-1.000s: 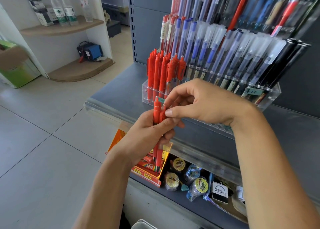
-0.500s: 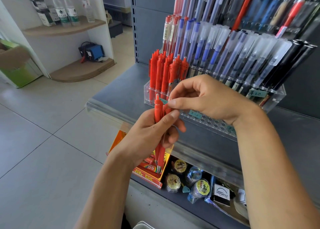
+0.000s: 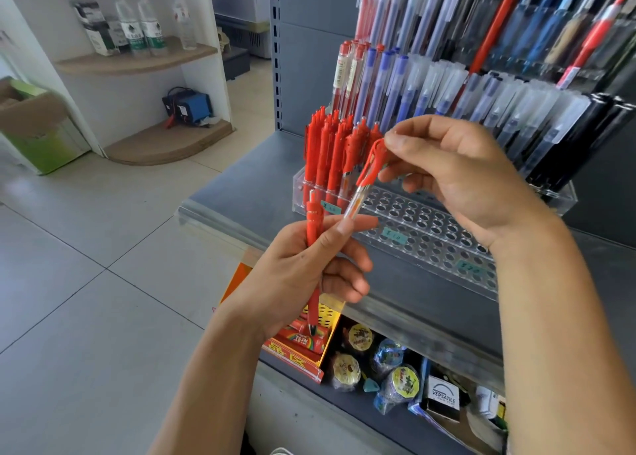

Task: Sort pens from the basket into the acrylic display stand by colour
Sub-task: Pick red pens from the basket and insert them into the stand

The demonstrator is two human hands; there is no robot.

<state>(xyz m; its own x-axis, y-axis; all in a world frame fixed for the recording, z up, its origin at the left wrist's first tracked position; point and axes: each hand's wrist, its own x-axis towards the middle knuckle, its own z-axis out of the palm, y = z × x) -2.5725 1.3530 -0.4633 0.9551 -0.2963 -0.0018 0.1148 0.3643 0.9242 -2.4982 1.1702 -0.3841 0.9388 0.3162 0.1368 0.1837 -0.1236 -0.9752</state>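
Right hand (image 3: 461, 182) pinching clip end of red retractable pen with clear barrel (image 3: 365, 176), long axis slanting down-left toward left hand (image 3: 309, 268) gripping another red pen (image 3: 314, 227); clear acrylic stand's (image 3: 430, 234) open holes just beyond, apparently nearest right.

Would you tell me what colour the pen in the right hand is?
Red top, clear barrel: the pen pinched by the right hand, head view.

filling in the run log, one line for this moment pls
right hand: pinches red pen top | left hand: grips second red pen | stand: front holes open
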